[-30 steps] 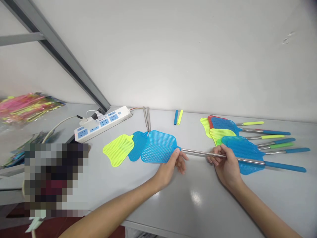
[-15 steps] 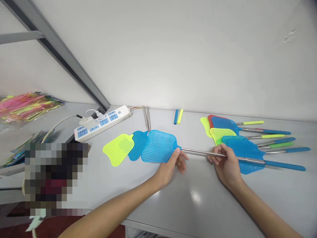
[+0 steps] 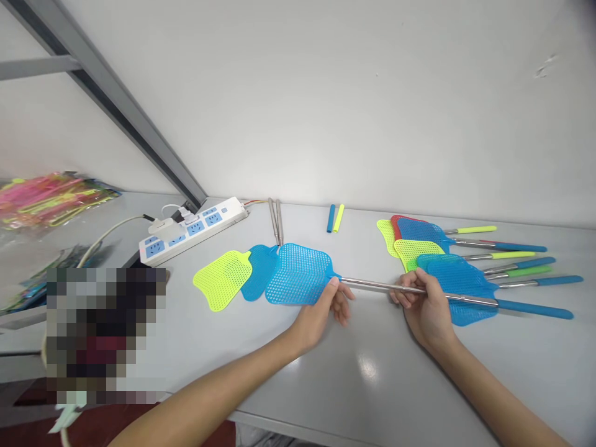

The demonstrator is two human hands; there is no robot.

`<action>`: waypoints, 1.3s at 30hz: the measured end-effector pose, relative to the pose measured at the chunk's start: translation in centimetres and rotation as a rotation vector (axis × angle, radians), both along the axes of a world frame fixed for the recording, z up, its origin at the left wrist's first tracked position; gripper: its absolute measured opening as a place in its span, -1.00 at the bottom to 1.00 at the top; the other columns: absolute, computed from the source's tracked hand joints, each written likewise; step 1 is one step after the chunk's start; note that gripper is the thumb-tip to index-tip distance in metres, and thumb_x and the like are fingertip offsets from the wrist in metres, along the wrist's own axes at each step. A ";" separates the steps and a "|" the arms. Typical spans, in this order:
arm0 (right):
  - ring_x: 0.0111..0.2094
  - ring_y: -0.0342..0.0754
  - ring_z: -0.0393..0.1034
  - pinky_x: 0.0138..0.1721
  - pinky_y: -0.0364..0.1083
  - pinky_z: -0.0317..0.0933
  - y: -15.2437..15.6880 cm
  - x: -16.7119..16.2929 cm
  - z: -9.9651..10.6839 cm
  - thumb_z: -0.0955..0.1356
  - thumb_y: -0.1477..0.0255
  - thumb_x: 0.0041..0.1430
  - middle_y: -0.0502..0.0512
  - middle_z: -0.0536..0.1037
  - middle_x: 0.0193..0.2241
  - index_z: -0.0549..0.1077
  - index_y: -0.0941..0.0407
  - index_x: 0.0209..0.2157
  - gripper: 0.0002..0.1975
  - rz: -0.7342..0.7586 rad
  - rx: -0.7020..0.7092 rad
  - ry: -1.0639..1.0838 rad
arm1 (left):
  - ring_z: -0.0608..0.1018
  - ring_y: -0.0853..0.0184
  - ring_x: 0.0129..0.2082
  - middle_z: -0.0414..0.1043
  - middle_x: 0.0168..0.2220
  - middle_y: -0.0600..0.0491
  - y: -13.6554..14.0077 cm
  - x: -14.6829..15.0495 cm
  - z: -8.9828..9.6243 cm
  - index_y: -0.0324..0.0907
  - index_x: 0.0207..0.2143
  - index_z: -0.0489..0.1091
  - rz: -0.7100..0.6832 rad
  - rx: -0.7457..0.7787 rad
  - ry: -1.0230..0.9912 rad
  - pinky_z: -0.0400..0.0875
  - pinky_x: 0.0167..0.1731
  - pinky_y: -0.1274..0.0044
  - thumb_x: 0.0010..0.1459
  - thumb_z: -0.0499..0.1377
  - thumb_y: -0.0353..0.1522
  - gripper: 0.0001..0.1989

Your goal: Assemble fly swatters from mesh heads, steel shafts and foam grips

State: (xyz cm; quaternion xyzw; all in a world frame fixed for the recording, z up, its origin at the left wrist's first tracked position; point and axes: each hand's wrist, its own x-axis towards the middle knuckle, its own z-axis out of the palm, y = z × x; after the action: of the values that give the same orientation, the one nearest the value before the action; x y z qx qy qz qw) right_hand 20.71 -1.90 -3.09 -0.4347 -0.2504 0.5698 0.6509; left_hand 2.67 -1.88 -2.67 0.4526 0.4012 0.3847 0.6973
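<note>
A blue fly swatter (image 3: 300, 274) with a metal telescopic rod and a blue grip lies across both my hands. My left hand (image 3: 321, 313) pinches it at the neck, where the mesh head meets the rod. Farther along, my right hand (image 3: 428, 310) is closed round the metal rod. Left of the held head are a loose blue swatter head (image 3: 258, 273) and a yellow swatter head (image 3: 222, 279). Several finished-looking swatters overlap on the right, among them a blue one (image 3: 460, 285) behind my right hand and a yellow one (image 3: 419, 251).
Two metal rods (image 3: 275, 220) lie near the wall, beside a white power strip (image 3: 195, 231) with plugs in it. Blue (image 3: 331, 218) and yellow grip sleeves (image 3: 339, 218) lie at the back. Bagged colourful items (image 3: 56, 198) sit far left; a grey frame post (image 3: 130, 112) slants there.
</note>
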 end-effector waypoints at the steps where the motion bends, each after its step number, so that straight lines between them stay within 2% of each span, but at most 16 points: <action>1: -0.75 -0.22 0.01 -0.62 -0.14 0.02 0.0 0.0 0.0 0.20 0.36 0.09 -0.08 0.12 -0.82 0.30 0.15 -0.73 -0.63 -0.003 -0.001 -0.001 | 0.36 0.43 -0.65 0.31 -0.64 0.07 0.0 0.0 0.0 -0.27 -0.44 0.33 0.001 0.001 -0.001 0.26 -0.56 0.56 0.13 -0.15 -0.07 -0.51; 39: -0.75 -0.22 0.00 -0.61 -0.14 0.03 -0.1 0.1 0.0 0.20 0.35 0.10 -0.08 0.13 -0.82 0.29 0.14 -0.74 -0.63 0.008 0.008 0.000 | 0.37 0.44 -0.64 0.31 -0.63 0.07 0.0 0.0 -0.2 -0.25 -0.44 0.34 -0.010 0.005 -0.003 0.26 -0.56 0.57 0.13 -0.14 -0.07 -0.53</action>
State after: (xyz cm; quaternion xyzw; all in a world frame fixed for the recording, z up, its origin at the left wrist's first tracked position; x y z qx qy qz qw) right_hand 20.77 -1.97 -3.12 -0.4311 -0.2545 0.5714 0.6503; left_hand 2.68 -1.86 -2.91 0.4557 0.3970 0.3830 0.6986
